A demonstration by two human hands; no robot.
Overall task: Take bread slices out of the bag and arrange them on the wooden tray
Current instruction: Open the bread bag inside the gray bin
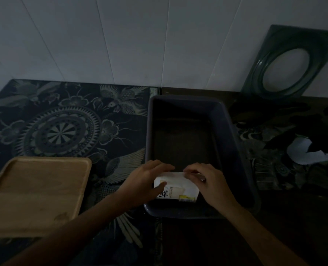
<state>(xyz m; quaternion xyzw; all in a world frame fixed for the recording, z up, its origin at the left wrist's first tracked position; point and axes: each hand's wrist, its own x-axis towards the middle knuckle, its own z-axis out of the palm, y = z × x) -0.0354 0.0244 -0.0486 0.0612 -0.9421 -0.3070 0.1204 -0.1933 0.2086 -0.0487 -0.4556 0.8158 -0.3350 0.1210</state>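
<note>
- the bread bag [176, 186] sits at the near end of a dark bin [234, 131], about 6 o'clock inside it, so both hands reach in over the front rim
- left hand [147, 179] curls around the bag's left side, thumb across the printed face, seemingly to steady it
- right hand [207, 181] has fingertips [188, 170] pinched at the top fold, likely working the opening
- wooden tray [36, 194] waits bare at 9 o'clock from the bin, well apart, close enough to take slices; no bread out yet
</note>
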